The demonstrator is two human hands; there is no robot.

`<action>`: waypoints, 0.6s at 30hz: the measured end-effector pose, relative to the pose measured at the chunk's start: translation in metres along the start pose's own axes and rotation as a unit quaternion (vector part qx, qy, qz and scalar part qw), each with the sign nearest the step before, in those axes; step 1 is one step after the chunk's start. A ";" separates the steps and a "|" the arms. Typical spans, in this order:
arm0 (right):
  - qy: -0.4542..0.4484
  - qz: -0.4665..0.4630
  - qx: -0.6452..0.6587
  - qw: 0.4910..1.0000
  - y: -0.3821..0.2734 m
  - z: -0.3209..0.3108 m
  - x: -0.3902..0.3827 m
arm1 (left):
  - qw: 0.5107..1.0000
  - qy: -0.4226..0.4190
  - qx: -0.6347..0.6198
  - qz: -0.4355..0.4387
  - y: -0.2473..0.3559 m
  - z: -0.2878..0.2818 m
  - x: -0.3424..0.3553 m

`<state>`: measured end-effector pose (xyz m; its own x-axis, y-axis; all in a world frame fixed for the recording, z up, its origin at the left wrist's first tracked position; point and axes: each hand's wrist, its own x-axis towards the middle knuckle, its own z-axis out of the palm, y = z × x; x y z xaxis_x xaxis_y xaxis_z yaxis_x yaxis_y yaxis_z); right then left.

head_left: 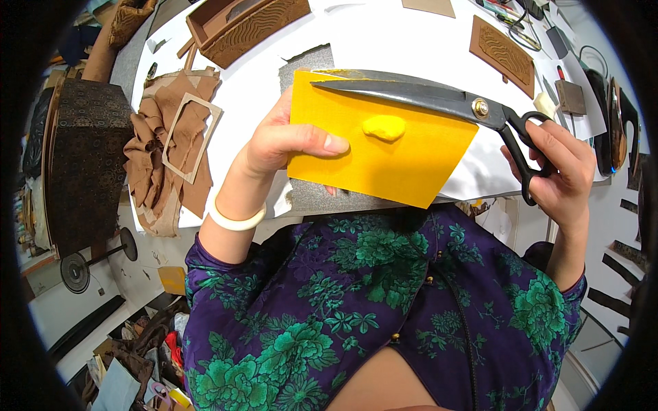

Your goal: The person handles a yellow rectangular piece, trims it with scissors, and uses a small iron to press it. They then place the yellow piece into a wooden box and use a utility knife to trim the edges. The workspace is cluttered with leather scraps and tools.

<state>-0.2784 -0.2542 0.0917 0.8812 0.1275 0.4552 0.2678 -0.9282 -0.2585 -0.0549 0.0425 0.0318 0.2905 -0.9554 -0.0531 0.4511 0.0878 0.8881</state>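
Wearing: a deep-purple garment (308,294) with green flowers and small gold buttons, plus a smooth cream bangle (236,225) on the left wrist.
Left hand (284,140): pinching the left end of a flat, four-sided yellow sheet (384,168), thumb on its face, other fingers mostly hidden behind.
Right hand (565,161): curled around the black handle loops of large dark-metal scissors (439,99) with a gold-coloured pivot.
Yellow sheet: held over the near edge of the white-covered surface (253,82).
Blades: one crossing the sheet's face just below its far edge, the other along that edge, tips leftward.
Soft-looking yellow lump (384,127): on the sheet, right of the thumb.
Surface, left: crumpled brown fabric (147,137) bearing a thin, pale rectangular frame (207,140).
Farther back: an open brown box (257,34) with wavy relief, left; a flat brown carved panel (504,55), right.
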 end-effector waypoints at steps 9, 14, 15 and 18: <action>-0.005 0.006 0.011 1.000 0.001 -0.001 0.000 | 1.000 -0.006 0.021 -0.008 0.000 -0.006 -0.002; -0.008 -0.006 0.011 1.000 0.003 -0.002 -0.001 | 1.000 -0.005 0.014 0.002 0.002 -0.002 -0.002; -0.006 -0.005 0.009 1.000 0.003 -0.002 -0.002 | 1.000 -0.010 0.009 -0.007 0.003 -0.003 -0.003; 0.001 0.018 0.008 1.000 -0.002 -0.001 0.002 | 1.000 0.015 0.019 -0.009 0.002 0.002 -0.004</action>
<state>-0.2778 -0.2521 0.0937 0.8899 0.0937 0.4464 0.2425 -0.9261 -0.2890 -0.0566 0.0457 0.0344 0.3082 -0.9477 -0.0832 0.4240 0.0585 0.9038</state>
